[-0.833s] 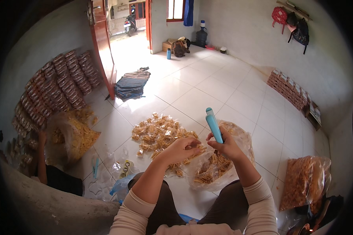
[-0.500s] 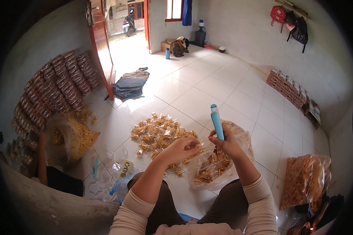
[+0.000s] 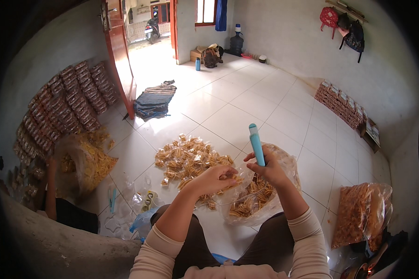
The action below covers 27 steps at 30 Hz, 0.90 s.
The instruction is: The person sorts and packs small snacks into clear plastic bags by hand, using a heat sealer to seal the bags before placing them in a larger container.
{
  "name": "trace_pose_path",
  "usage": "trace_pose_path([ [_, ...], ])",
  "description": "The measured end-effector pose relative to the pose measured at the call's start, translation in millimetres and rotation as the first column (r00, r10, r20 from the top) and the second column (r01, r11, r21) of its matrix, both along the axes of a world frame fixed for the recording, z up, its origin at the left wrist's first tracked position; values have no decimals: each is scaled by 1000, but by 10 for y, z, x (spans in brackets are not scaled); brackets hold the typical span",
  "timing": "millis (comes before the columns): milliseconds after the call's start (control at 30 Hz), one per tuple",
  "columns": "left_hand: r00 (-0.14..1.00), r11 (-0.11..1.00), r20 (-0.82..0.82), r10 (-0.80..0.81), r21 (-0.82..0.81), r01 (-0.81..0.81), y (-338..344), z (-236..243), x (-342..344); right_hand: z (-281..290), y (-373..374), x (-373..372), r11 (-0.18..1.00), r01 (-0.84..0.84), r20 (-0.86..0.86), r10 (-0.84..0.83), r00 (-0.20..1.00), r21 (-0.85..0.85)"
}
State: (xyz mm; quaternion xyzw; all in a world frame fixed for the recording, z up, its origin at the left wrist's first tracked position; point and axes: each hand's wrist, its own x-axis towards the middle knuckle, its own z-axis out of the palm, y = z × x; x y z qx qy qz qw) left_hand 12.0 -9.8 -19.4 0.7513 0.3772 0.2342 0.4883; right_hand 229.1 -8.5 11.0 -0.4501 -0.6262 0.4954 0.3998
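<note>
In my right hand [image 3: 268, 168] is a turquoise hair straightener [image 3: 256, 146], gripped upright by its lower end, with its tip pointing away from me. Below that hand, an open clear plastic bag [image 3: 288, 162] holds loose brown snack sticks [image 3: 251, 201]. A pale cord crosses the front of this bag. My left hand [image 3: 214, 179] hovers by the near right edge of a pile of small clear snack packets [image 3: 188, 158]. Its fingers are loosely bent and apart, and I see nothing held in them. The packets lie on the white tiled floor between my knees and the doorway.
At left, another person's arm [image 3: 50, 186] reaches by a large bag of yellow snacks [image 3: 100, 162]. Packed bundles [image 3: 70, 97] line that wall. A second straightener [image 3: 112, 201] and empty plastic bags [image 3: 114, 225] lie nearby. A full snack bag [image 3: 361, 214] stands at right.
The straightener's tip has tilted slightly in my right hand, and its thumb or finger has shifted a little. My left hand stays almost still. The view has moved very slightly.
</note>
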Motion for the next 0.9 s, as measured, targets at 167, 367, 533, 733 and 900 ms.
trace_pose_path([
  [167,1000,999,-20,-20,46,20,-3,33,33,-134,26,24,995,-20,27,17,999,97],
  [367,1000,1000,-2,25,15,-25,-24,67,31,-68,21,66,998,42,-43,-41,998,38],
  [533,998,999,-50,36,35,-34,-31,80,-23,-16,26,56,998,66,4,-66,998,-23],
  [733,1000,999,-6,-18,38,18,2,10,-5,-153,33,-10,996,-50,45,47,998,76],
  [900,1000,1000,-10,-17,-24,17,-24,81,18,-202,58,40,994,-62,-22,64,998,85],
])
